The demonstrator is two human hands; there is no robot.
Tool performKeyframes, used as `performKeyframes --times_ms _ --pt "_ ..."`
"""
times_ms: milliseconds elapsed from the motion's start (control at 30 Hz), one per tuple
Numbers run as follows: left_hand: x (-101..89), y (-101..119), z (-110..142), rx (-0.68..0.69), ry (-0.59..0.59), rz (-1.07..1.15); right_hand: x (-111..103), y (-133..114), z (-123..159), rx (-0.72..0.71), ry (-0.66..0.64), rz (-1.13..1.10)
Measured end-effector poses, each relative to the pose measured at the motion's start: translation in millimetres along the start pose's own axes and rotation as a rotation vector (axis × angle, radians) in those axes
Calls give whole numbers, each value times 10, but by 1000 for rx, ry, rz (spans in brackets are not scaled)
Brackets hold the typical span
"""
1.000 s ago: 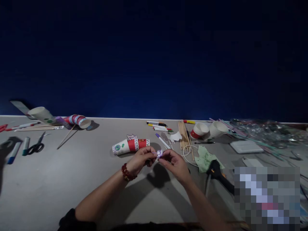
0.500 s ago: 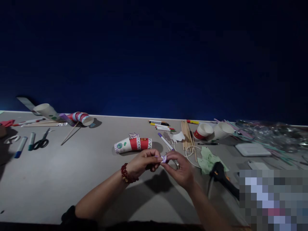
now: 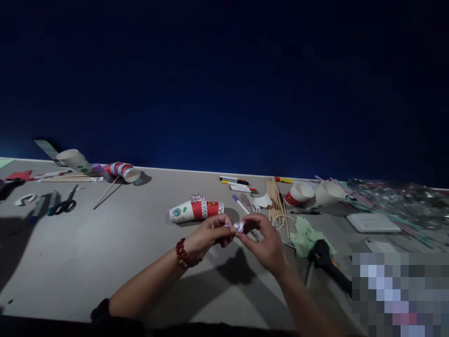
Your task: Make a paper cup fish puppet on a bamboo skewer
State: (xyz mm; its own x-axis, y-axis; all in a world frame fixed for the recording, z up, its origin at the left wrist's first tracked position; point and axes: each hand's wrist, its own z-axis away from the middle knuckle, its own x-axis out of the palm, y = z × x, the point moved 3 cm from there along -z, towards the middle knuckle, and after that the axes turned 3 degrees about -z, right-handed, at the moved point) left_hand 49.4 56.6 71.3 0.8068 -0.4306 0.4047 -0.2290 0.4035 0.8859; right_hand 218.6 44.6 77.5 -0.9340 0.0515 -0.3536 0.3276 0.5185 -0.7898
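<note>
Paper scrap pinched between both hands

Paper, a small white-and-purple scrap (image 3: 239, 226), is sitting between the fingertips of both hands, held in the air just above the grey tabletop (image 3: 105, 252). The left hand (image 3: 209, 235), with a red bead bracelet (image 3: 182, 253) on its wrist, is pinching the scrap's left edge; the right hand (image 3: 264, 239) is closing thumb and forefinger on its right edge. Both hands are narrow, fingers curled in tight around it. Compared with a second ago, the scrap is looking more crumpled and folded in on itself, and the hands are sitting slightly closer together, which suggests the piece is being folded or rolled rather than set down.

Just behind the hands, a decorated paper cup with red and white bands (image 3: 196, 210) is lying on its side. To the right, a purple-capped marker (image 3: 241, 204), a bundle of wooden sticks (image 3: 277, 202) and two open paper cups (image 3: 300, 193) are resting near each other. A black glue gun (image 3: 324, 260) is lying on a pale green paper piece (image 3: 304, 232) near the right forearm. Far left, scissors (image 3: 66, 204) and another decorated cup (image 3: 122, 170) are lying well apart from the work.
</note>
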Motion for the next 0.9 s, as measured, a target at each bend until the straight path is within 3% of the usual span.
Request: performKeyframes --times_ms 100,200,433,533,700,833,900 --pt "-48 98 17 133 55 -64 151 74 18 242 -15 -263" --pt "-96 185 52 214 63 -144 289 60 21 372 -50 -468" --pt "-174 319 140 448 179 -547 413 18 -25 452 14 -643" --pt "-171 357 175 553 257 -761 431 23 -68 438 36 -626" --pt "-163 364 200 584 345 -798 446 -15 -111 308 109 -502" --pt "-124 416 247 773 389 -880 451 -60 -121 166 170 -373" --pt "-103 447 281 871 382 -902 430 -108 -133 31 185 -326"
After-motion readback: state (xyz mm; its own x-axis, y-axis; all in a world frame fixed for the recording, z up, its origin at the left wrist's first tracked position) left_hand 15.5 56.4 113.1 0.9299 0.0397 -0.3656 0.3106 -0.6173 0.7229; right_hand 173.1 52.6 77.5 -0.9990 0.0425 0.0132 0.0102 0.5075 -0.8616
